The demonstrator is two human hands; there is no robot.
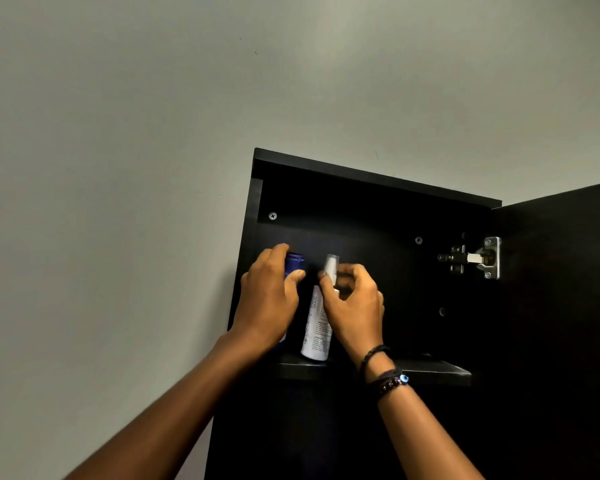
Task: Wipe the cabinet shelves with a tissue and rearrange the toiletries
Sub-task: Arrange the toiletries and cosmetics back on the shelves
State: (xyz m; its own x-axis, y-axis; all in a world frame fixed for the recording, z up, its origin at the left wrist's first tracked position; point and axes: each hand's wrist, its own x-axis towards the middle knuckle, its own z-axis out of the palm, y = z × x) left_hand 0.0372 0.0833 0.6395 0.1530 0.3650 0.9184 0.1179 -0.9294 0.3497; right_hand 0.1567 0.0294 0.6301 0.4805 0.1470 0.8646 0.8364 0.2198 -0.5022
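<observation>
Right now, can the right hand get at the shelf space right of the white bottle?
Probably yes: the right hand is at the white bottle, and the shelf beside it looks bare, door open.

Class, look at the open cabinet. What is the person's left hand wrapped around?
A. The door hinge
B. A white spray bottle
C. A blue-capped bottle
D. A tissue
C: the left hand grips the blue-capped bottle on the shelf, while the right hand holds the top of the white spray bottle beside it.
</observation>
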